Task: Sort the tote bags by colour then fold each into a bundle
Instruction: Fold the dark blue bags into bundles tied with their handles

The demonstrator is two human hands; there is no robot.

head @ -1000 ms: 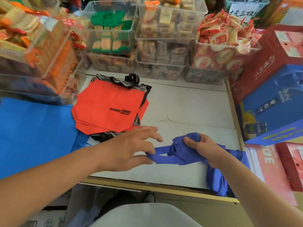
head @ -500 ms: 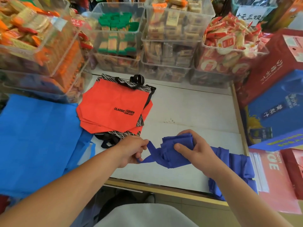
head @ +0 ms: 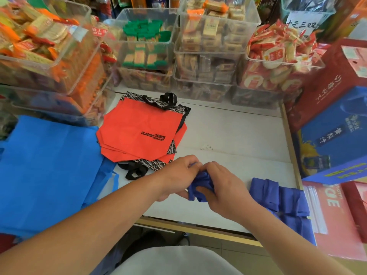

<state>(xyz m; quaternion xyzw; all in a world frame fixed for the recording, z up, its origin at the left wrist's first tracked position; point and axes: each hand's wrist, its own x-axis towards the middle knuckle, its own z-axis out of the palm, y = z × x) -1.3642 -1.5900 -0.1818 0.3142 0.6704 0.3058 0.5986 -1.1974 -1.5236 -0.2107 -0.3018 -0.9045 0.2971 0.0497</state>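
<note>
Near the front edge of the counter [head: 238,132], left hand [head: 178,175] and right hand [head: 224,189] both curl round one dark-blue bundle [head: 200,182]; one orange stack [head: 139,124] (at least three bags) lies back-left, folded dark-blue bags [head: 278,195] at the right edge.

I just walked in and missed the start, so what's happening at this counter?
A person is scrunching a dark blue bag into a bundle, gripping it with the left hand and the right hand near the front of the white counter. More folded dark blue bags lie to its right. A stack of orange bags lies flat farther back, and light blue bags are spread out on the left, not yet folded.
</note>
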